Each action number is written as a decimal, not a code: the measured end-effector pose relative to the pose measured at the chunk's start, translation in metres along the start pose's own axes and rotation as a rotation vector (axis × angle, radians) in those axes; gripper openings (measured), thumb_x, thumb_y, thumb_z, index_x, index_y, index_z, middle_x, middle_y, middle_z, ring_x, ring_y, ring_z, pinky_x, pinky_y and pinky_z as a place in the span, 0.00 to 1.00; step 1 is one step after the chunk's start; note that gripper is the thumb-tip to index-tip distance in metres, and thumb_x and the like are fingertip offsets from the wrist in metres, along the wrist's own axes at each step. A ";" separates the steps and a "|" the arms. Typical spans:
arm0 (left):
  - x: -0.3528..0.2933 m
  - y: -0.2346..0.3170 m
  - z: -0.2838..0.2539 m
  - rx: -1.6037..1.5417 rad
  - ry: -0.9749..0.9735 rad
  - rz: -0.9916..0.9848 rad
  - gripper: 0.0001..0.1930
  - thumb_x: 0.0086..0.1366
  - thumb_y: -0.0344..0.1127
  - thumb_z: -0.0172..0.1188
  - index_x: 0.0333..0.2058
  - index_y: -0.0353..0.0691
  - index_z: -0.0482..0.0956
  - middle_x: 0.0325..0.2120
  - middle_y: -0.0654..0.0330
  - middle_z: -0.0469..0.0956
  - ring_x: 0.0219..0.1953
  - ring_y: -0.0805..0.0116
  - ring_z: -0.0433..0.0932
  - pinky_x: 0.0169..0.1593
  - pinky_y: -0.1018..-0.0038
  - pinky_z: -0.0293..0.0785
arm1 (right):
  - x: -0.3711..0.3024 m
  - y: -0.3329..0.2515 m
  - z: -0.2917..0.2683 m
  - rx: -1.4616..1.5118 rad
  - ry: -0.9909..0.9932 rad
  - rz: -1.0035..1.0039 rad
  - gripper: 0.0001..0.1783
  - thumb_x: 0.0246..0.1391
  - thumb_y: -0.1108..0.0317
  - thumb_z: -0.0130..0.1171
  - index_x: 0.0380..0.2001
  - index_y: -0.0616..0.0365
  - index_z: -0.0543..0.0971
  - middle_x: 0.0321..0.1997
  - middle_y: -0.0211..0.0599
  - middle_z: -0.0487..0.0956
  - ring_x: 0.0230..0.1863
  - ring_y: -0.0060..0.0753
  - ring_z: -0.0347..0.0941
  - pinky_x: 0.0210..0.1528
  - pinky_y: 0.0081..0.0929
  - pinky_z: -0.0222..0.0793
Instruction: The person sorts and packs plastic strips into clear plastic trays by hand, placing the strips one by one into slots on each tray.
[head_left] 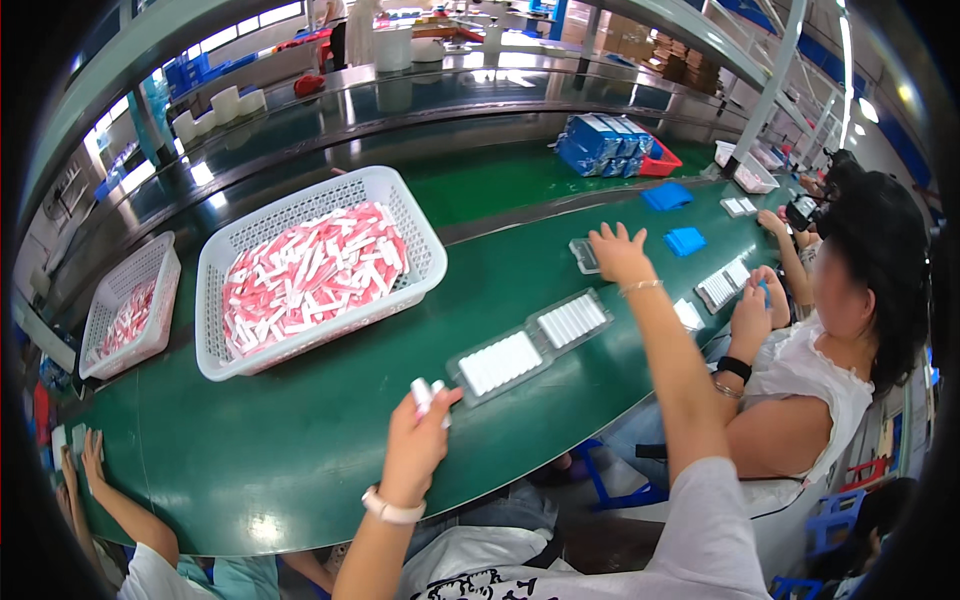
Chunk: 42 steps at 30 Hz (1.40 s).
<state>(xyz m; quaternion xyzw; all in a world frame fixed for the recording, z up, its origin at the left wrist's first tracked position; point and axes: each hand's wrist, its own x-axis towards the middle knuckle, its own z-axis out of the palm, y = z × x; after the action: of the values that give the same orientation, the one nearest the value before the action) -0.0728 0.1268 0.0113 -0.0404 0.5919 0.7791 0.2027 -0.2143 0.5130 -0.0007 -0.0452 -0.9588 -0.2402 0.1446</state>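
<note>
My left hand (415,445) is closed around a few small white tubes (422,396), whose upper ends stick out above the fingers. Just right of it on the green table lies a clear plastic tray in two halves, the nearer half (500,364) and the farther half (573,320) each filled with a row of white tubes. My right arm reaches farther out, and my right hand (622,256) has its fingers spread. Beside those fingers is another clear plastic tray (584,256); whether they touch it I cannot tell.
A large white basket (425,240) of pink and white tubes stands left, a smaller basket (165,300) beyond it. Blue packs (603,145), a red crate (660,160) and blue pieces (685,241) lie at the far right. A co-worker (790,370) sits right; another person's hands (93,460) are far left.
</note>
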 end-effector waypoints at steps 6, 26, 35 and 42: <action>0.009 -0.005 0.009 0.039 0.014 0.028 0.11 0.69 0.38 0.49 0.38 0.34 0.70 0.19 0.67 0.69 0.12 0.86 0.54 0.14 0.83 0.47 | 0.022 0.020 -0.023 0.315 -0.403 -0.076 0.34 0.36 0.75 0.59 0.52 0.51 0.67 0.55 0.42 0.70 0.57 0.51 0.66 0.57 0.60 0.59; -0.078 0.022 -0.083 -0.759 -0.258 -0.326 0.16 0.73 0.40 0.37 0.34 0.37 0.70 0.15 0.66 0.63 0.10 0.84 0.52 0.13 0.85 0.49 | -0.110 -0.192 -0.200 1.043 -0.156 -0.815 0.32 0.35 0.67 0.67 0.50 0.56 0.74 0.48 0.37 0.72 0.51 0.39 0.65 0.50 0.35 0.57; -0.076 0.009 -0.081 -0.944 -0.585 -0.483 0.18 0.72 0.46 0.37 0.38 0.37 0.68 0.15 0.70 0.60 0.11 0.84 0.53 0.13 0.85 0.49 | -0.116 -0.206 -0.222 1.992 -0.754 -0.694 0.17 0.44 0.75 0.66 0.42 0.60 0.80 0.46 0.37 0.75 0.39 0.24 0.71 0.38 0.19 0.65; -0.067 0.018 -0.075 -0.639 -0.342 -0.433 0.19 0.72 0.46 0.37 0.38 0.36 0.70 0.16 0.69 0.61 0.11 0.84 0.53 0.14 0.84 0.49 | -0.125 -0.206 -0.210 2.062 -0.598 -0.257 0.03 0.48 0.74 0.61 0.29 0.57 0.81 0.40 0.30 0.78 0.38 0.19 0.68 0.37 0.18 0.60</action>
<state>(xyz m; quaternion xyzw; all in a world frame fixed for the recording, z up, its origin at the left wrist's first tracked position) -0.0308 0.0344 0.0254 -0.0947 0.2561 0.8584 0.4343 -0.0735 0.2297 0.0464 0.1425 -0.6930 0.6900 -0.1530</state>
